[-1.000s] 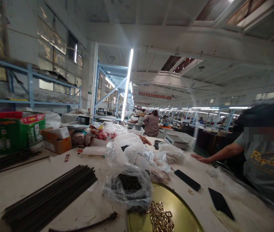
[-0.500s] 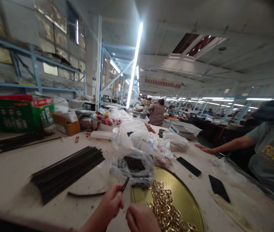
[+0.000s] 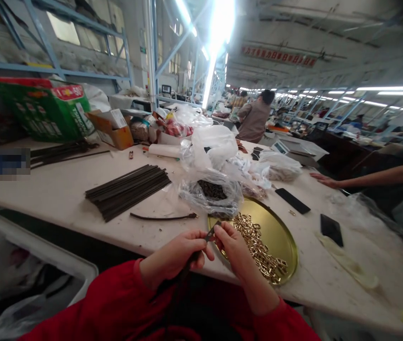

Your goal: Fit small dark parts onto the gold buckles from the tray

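Note:
My left hand point(image 3: 178, 255) is closed around a thin dark strap point(image 3: 209, 235) whose end sticks up between my two hands. My right hand point(image 3: 233, 244) pinches that strap end with thumb and fingers. Both hands hover at the near table edge, just in front of a round gold tray point(image 3: 279, 228) that holds a heap of gold metal buckles point(image 3: 260, 246). My sleeves are red. Another dark strap point(image 3: 162, 217) lies loose on the table to the left of the tray.
A bundle of dark strips point(image 3: 128, 189) lies left of centre. Plastic bags of small parts point(image 3: 212, 194) sit behind the tray. Two black phones point(image 3: 292, 200) lie at right, near another person's arm point(image 3: 365, 180). A green carton point(image 3: 45, 109) and cardboard box stand at back left.
The view has tilted down. My hands have come into view, taken up a dark strap and brought it together at the table edge before the tray.

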Tool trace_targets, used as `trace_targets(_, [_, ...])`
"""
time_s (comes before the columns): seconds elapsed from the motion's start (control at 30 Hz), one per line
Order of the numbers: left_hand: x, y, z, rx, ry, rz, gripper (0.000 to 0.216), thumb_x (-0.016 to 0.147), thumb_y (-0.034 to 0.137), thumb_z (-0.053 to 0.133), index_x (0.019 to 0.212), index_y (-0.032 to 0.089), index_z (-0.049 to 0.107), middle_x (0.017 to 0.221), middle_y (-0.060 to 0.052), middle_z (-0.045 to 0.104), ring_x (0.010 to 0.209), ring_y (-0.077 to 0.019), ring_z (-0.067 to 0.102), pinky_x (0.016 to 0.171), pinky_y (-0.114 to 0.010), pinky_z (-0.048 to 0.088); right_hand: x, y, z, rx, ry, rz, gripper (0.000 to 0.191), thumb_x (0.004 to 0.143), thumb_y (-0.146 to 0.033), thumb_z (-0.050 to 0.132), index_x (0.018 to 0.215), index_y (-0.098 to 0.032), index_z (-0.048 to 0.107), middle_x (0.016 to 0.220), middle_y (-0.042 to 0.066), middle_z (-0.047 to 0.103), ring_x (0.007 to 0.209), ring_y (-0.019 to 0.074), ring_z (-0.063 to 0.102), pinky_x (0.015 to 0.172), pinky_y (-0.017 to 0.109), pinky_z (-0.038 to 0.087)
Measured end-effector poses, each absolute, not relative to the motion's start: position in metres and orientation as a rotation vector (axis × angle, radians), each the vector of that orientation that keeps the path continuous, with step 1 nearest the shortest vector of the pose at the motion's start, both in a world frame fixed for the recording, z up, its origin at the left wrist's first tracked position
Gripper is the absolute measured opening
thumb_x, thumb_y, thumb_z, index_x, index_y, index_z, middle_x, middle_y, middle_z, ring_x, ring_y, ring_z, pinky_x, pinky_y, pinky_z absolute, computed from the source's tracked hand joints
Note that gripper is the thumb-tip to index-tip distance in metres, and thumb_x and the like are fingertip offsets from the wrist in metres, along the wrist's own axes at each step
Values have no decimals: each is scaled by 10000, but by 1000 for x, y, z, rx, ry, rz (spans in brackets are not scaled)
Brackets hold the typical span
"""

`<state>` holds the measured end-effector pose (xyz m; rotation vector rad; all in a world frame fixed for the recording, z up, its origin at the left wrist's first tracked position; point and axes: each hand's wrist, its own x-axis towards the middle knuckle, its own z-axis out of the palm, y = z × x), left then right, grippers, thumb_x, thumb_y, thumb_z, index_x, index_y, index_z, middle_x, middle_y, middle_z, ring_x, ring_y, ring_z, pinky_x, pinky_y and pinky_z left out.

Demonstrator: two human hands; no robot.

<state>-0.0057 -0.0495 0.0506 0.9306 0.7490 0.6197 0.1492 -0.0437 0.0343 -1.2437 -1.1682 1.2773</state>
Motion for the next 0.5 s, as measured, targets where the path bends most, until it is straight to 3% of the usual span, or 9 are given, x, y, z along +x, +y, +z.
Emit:
trace_targets(0.23, [0,-52,53,772,728,536,310,771,331,488,971,120,593,609,-4,587,366,-26,353,366,-164,216,152,-37,18,-1201,-898,1382,313,747,-382,530,548,-208,362,448,-83,339,407,74,286,414,222,231])
trace_targets(0.5, [8,-47,51,651,724,456,294,736,291,516,973,130,581,547,46,488,364,-19,248,372,-164,147,157,-37,13,-1211,-862,1355,342,766,-440,514,554,-194,406,473,-67,367,429,78,304,421,226,236])
